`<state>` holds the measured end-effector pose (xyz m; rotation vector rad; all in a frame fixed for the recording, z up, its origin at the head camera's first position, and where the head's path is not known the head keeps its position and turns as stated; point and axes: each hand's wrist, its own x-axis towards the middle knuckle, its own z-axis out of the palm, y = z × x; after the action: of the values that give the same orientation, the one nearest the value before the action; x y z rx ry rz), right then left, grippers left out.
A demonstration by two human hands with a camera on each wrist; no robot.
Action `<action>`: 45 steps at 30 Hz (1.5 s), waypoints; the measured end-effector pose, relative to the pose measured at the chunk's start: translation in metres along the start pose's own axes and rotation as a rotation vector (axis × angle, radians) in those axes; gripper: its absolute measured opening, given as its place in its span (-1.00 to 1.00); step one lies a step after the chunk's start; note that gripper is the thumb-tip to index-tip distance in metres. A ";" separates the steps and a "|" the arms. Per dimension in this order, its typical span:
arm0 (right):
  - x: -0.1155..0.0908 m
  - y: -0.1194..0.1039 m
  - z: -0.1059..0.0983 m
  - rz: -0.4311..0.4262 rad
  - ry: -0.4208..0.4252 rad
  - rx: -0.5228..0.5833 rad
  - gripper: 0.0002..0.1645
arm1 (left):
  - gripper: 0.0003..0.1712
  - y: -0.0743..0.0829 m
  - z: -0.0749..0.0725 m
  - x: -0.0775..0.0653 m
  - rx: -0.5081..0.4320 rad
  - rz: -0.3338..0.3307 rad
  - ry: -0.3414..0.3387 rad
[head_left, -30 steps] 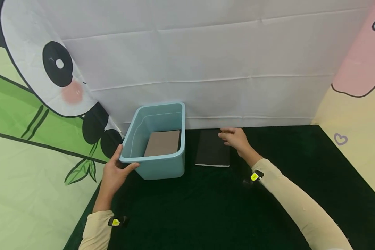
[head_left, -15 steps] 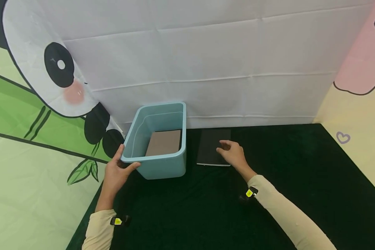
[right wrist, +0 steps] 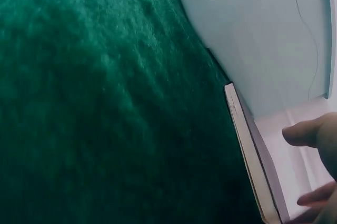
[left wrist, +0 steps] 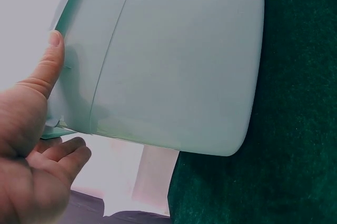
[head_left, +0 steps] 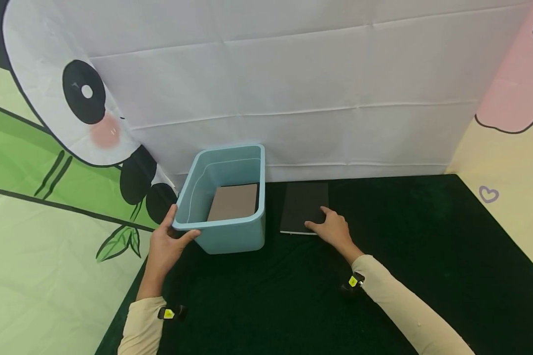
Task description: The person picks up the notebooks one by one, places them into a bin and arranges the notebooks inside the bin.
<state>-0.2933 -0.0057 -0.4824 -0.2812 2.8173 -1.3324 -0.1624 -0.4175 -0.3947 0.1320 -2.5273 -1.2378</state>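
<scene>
In the head view, my left hand [head_left: 163,250] holds the near-left corner of a light blue plastic bin [head_left: 231,239]. In the left wrist view its thumb [left wrist: 50,66] lies along the bin's wall [left wrist: 179,61], with the other fingers round the corner. Inside the bin rests a greyish-brown book [head_left: 233,202]. To the bin's right a black-covered notebook [head_left: 299,209] lies flat. My right hand [head_left: 335,230] is over its near-right corner, thumb and fingers spread apart. The right wrist view shows the thumb [right wrist: 303,132] above the notebook's pale page edge [right wrist: 250,150]; contact of the other fingers is unclear.
A dark green cloth [head_left: 271,301] covers the table. A white fabric backdrop [head_left: 293,84] stands right behind the bin and notebook. Printed panels close off the left and right sides, the left one [head_left: 71,236] near my left arm.
My right hand has come back toward me across the notebook, from its far right edge to its near-right corner, its fingers lowering. My left hand and the bin hold their place.
</scene>
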 end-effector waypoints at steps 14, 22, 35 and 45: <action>0.002 0.003 0.012 0.084 0.059 -0.077 0.11 | 0.16 0.001 0.001 -0.001 -0.014 -0.010 0.002; 0.005 0.002 0.008 0.099 0.075 0.081 0.01 | 0.17 0.000 0.000 -0.001 -0.015 -0.012 0.002; 0.011 0.008 -0.012 0.262 -0.107 0.515 -0.22 | 0.15 0.000 0.002 -0.001 -0.021 0.006 0.000; 0.020 0.016 -0.019 0.319 -0.258 0.781 -0.15 | 0.16 0.000 0.000 -0.002 -0.020 0.002 -0.002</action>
<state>-0.3168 0.0156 -0.4810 0.0188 1.8456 -1.9751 -0.1607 -0.4171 -0.3950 0.1234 -2.5150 -1.2625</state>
